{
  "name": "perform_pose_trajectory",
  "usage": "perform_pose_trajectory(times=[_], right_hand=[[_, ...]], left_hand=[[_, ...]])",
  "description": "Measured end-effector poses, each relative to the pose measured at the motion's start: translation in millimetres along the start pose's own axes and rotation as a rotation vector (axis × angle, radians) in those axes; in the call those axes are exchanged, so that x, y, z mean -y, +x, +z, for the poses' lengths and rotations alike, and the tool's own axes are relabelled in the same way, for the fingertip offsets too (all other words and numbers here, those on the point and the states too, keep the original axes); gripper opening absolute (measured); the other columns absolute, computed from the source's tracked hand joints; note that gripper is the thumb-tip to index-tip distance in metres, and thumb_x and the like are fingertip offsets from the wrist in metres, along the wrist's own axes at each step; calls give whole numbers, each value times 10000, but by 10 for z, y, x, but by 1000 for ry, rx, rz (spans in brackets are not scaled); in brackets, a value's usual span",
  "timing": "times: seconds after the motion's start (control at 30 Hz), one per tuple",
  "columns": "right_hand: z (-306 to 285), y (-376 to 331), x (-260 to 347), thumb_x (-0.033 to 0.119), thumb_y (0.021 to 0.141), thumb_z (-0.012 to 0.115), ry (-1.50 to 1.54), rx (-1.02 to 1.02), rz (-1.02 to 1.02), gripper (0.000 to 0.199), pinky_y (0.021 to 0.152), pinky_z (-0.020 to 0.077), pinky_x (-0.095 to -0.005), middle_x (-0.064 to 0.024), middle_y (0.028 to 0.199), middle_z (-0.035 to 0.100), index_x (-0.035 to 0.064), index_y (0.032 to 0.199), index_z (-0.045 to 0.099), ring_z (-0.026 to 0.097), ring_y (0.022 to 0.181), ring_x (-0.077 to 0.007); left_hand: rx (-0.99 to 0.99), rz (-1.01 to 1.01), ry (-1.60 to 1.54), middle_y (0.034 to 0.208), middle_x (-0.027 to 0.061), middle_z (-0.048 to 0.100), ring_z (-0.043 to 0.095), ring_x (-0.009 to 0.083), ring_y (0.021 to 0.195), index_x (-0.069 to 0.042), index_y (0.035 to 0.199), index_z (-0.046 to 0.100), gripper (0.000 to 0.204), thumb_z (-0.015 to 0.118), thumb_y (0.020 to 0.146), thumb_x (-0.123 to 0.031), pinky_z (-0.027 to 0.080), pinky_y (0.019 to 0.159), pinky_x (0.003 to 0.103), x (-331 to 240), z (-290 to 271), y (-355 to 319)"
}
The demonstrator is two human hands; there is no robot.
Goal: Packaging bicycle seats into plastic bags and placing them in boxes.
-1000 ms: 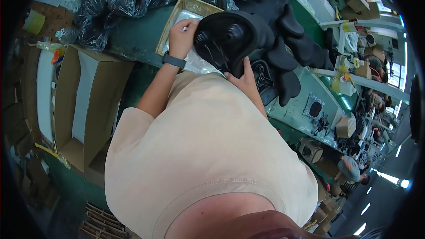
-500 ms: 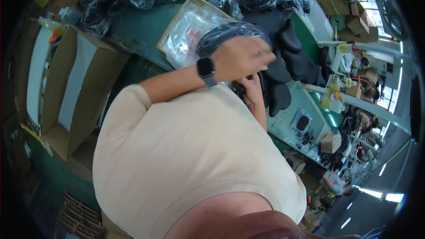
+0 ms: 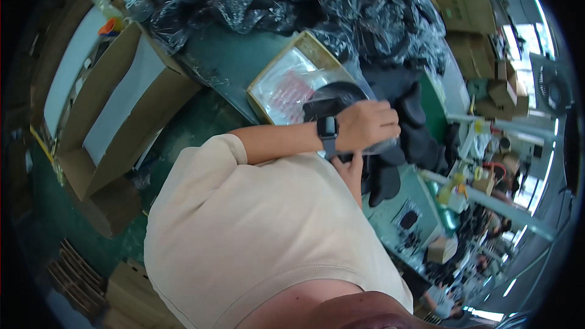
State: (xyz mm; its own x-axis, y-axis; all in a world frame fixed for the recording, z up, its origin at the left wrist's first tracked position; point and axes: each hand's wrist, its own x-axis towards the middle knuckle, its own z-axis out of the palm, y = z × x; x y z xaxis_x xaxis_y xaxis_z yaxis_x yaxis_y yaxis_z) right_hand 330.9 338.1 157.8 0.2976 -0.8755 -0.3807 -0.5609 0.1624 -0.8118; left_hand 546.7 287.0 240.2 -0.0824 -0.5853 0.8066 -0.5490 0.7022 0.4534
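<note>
A clear plastic bag (image 3: 367, 86) lies partly over a black curved padded piece (image 3: 335, 94), which I see only in part. My left hand (image 3: 368, 127), with a dark watch on its wrist, reaches across from the left, its fingers curled closed on the bag's plastic. Just below it, my right hand (image 3: 350, 173) is closed at the edge of the bagged black piece; its fingertips are partly hidden. Beside both hands, a shallow yellow-rimmed box (image 3: 263, 85) holds flat clear bags (image 3: 289, 88) with a pinkish print.
Several bare black padded pieces (image 3: 409, 106) lie right of my hands on the green table (image 3: 228, 55). Plastic-wrapped black pieces (image 3: 292, 0) are heaped along the far side. A tall open carton (image 3: 131, 128) stands at left. Further right are a metal rail (image 3: 487, 198) and cartons (image 3: 466, 9).
The view has shifted, so the table sits lower and further right. My left hand, blurred before, is now steadier, and the plastic covers more of the black piece.
</note>
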Motion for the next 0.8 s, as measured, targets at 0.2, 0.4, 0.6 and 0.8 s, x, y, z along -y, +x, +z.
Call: perform_pose_trajectory(times=[0.2, 0.4, 0.6, 0.8], right_hand=[[-184, 266, 270, 81, 993, 682, 691, 75, 132, 537, 558, 570, -366, -131, 1053, 732, 59, 1508, 529, 714, 752, -258], [-98, 1420, 2011, 188, 1054, 710, 591, 383, -221, 550, 670, 589, -318, -119, 1145, 750, 53, 1559, 540, 720, 867, -184], [973, 2295, 3262, 428, 1069, 738, 604, 624, -288, 994, 1042, 641, -463, -264, 1648, 465, 102, 1778, 123, 758, 1124, -331], [997, 1826, 1496, 211, 1052, 752, 264, 713, -555, 674, 891, 619, -335, -191, 1413, 700, -5, 1635, 492, 741, 1027, -187]], left_hand=[[-325, -487, 67, 1387, 190, 674, 659, 409, 1251, -50, 1425, 653, 497, 743, 985, -262, 517, 1092, 503, 475, -555, -653], [299, -1168, -61, 1474, 268, 651, 615, 460, 1371, -19, 1548, 575, 667, 712, 1023, -406, 475, 1190, 477, 982, -213, -2215], [921, -645, -79, 1469, 230, 672, 647, 413, 1343, -46, 1522, 617, 730, 831, 929, -415, 527, 1128, 498, 914, 357, -2325], [929, -763, -61, 1427, 203, 707, 670, 403, 1307, -74, 1464, 660, 588, 788, 954, -338, 533, 1115, 508, 920, 547, -2387]])
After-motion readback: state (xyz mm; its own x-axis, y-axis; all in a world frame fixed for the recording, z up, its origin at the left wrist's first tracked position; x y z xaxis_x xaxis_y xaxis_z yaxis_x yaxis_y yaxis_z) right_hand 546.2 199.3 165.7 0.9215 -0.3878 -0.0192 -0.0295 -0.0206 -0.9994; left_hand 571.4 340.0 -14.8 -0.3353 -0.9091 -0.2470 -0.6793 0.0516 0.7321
